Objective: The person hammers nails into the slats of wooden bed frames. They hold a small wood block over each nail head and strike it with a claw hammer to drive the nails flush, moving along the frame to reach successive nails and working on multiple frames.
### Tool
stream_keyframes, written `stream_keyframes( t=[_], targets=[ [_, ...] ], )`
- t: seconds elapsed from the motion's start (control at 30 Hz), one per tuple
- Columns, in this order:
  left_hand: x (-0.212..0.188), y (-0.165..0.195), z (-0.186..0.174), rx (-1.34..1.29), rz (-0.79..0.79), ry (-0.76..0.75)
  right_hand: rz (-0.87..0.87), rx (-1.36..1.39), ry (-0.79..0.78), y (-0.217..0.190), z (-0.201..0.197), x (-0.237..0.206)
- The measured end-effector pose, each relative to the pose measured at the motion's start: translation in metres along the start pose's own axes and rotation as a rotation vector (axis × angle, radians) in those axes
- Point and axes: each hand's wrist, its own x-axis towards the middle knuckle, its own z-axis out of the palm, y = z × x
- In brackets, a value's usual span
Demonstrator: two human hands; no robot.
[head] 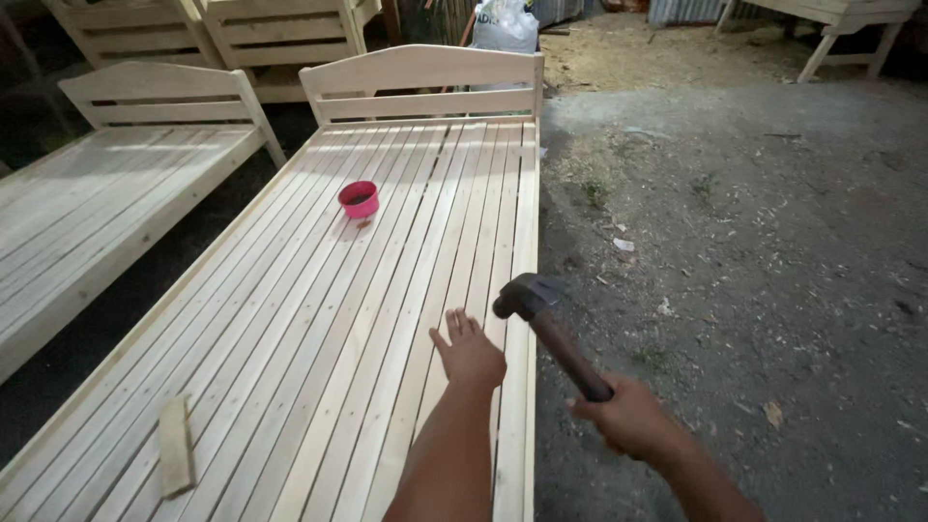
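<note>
- Right hand (626, 418) wrapped tight round the lower end of a hammer (551, 333), fingers fully curled about the brown handle, knuckles toward the camera.
- Hammer raised in the air, handle slanting up and to the left, dark metal head at the top, hanging just above the right edge rail of the bed frame (290, 319), not touching the wood.
- Left hand (471, 354) stretched forward, fingers spread wide and straight, holding nothing; palm turned down over the slats near the right rail, whether pressed on the wood or just above it cannot be told.
- Left hand just beside the hammer head, slightly lower and to its left, the two apart.
- Bed frame of pale bare wood, long slats running away from the camera to a curved headboard (420, 82) at the far end.
- Small pink bowl (359, 198) standing upright on the slats toward the headboard, well away from both hands, something dark inside, too small to make out.
- Short loose offcut of wood (175, 447) lying flat on the slats at the near left, well apart from the hands.
- Second bed frame (106, 193) of the same pale wood alongside on the left, a dark gap between the two.
- More frames stacked behind the headboards at the back.
- Grey dirt ground (754, 261) to the right of the frame, scattered with wood chips and sawdust.
- White sack (505, 24) at the back, behind the headboard.
</note>
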Motion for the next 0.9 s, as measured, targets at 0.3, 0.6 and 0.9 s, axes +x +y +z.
stream_keyframes(
  t=[0.3,0.6,0.9],
  targets=[
    [0.099,0.021,0.008,0.000,-0.102,0.004,-0.026,-0.010,-0.151,-0.042,-0.035,0.106],
    [0.259,0.039,-0.033,-0.125,-0.160,0.241,-0.081,-0.065,-0.211,-0.129,-0.085,0.254],
    [0.436,0.045,-0.067,-0.123,-0.308,0.237,-0.156,-0.167,-0.357,-0.220,-0.125,0.456]
  ],
)
